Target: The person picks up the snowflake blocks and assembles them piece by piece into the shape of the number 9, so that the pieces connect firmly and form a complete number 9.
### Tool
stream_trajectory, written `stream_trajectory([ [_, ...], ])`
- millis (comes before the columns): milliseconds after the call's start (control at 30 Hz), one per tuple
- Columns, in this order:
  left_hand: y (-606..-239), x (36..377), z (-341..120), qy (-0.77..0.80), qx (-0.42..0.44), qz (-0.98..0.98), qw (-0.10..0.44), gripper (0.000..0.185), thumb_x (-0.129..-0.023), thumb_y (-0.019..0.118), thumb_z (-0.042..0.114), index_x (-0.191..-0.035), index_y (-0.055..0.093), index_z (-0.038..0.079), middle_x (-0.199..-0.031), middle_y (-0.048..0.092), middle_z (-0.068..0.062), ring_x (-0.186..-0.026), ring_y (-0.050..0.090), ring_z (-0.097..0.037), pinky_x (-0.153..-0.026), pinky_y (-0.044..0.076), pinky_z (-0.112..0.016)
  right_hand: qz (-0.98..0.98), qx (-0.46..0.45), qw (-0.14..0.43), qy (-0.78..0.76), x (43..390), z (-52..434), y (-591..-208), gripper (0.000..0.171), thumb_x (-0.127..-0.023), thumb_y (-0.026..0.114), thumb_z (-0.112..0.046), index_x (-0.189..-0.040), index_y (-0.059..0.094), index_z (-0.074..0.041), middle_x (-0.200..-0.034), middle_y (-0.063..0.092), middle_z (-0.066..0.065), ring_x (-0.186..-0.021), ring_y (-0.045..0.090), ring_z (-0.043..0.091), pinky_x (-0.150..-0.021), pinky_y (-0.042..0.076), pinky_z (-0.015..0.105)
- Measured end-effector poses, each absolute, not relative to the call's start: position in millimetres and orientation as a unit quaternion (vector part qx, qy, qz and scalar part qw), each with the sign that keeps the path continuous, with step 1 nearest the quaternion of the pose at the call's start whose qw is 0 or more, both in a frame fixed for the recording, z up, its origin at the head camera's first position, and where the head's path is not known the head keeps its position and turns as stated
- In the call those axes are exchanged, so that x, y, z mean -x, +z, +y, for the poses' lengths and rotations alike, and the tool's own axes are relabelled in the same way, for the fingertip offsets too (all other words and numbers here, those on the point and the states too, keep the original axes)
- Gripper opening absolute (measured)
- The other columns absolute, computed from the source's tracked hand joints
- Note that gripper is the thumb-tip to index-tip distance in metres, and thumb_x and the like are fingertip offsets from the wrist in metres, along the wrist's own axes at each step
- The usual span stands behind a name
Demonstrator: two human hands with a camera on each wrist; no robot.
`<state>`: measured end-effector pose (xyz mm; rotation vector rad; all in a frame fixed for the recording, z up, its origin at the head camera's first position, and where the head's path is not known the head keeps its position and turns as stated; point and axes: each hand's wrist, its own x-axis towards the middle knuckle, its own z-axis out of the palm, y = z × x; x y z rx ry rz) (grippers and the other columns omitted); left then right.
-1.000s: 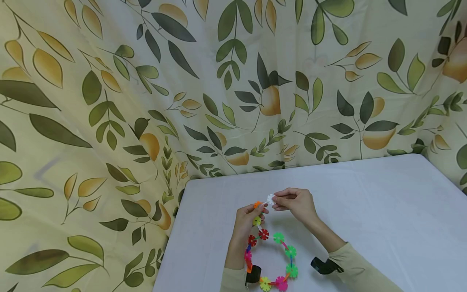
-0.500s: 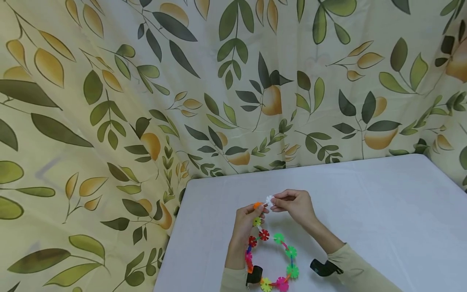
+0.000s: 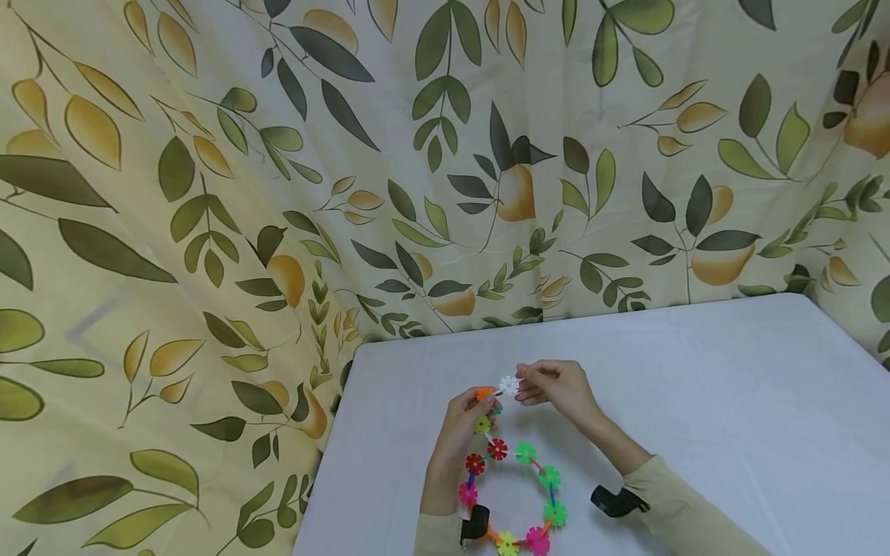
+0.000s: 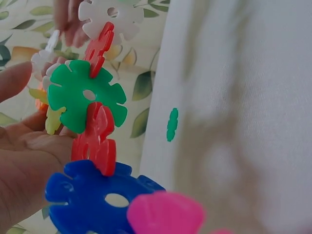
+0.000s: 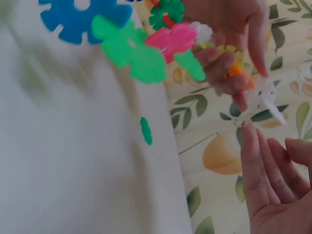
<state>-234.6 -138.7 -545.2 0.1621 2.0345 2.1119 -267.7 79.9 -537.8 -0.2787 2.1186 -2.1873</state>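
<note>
A chain of coloured plastic snowflake discs (image 3: 555,513) hangs in a loop below my left hand (image 3: 453,428). Its thumb and fingers pinch the chain's upper end at an orange disc (image 3: 484,394). Beyond that, a white disc (image 3: 509,385) sticks out toward my right hand (image 3: 566,392). In the right wrist view, my right fingers (image 5: 265,180) are fairly straight and stand just apart from the white disc (image 5: 265,96), with nothing between them and the thumb. Green (image 4: 87,95), red and blue (image 4: 92,195) discs show up close in the left wrist view.
A white-covered table (image 3: 695,401) lies beneath the hands. A small green piece (image 4: 172,125) is seen against the white surface in both wrist views. Leaf-patterned curtain (image 3: 445,193) stands behind and to the left. Each wrist wears a black camera (image 3: 617,502).
My right fingers have let go of the white disc. My left hand has shifted slightly left, carrying the orange and white discs and the chain with it.
</note>
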Motion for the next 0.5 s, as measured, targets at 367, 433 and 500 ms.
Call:
stream_trajectory([
  [367, -547, 237, -146, 0.714, -0.051, 0.690, 0.105, 0.034, -0.106, 0.062, 0.025, -0.127, 0.067, -0.001, -0.096, 0.065, -0.008, -0.077, 0.056, -0.018, -0.073, 0.056, -0.028, 0.855, 0.206, 0.060, -0.472, 291, 64, -566, 0.016, -0.090, 0.081, -0.012, -0.104, 0.076, -0.006, -0.093, 0.075, 0.006, -0.076, 0.071, 0.016, -0.065, 0.058, 0.032],
  [433, -546, 238, -147, 0.713, -0.047, 0.692, 0.105, 0.034, -0.106, 0.062, 0.026, -0.128, 0.067, 0.001, -0.095, 0.064, -0.005, -0.077, 0.056, -0.018, -0.073, 0.056, -0.028, 0.867, 0.238, 0.063, -0.434, 294, 61, -571, 0.021, -0.088, 0.083, -0.014, -0.106, 0.075, -0.007, -0.096, 0.074, 0.007, -0.080, 0.069, 0.015, -0.067, 0.057, 0.032],
  [500, -545, 239, -148, 0.712, -0.044, 0.693, 0.105, 0.034, -0.107, 0.061, 0.026, -0.129, 0.067, 0.001, -0.095, 0.064, -0.004, -0.078, 0.056, -0.019, -0.072, 0.055, -0.028, 0.872, 0.256, 0.063, -0.412, 296, 58, -574, 0.025, -0.086, 0.085, -0.015, -0.107, 0.074, -0.005, -0.097, 0.073, 0.010, -0.082, 0.068, 0.017, -0.069, 0.057, 0.033],
])
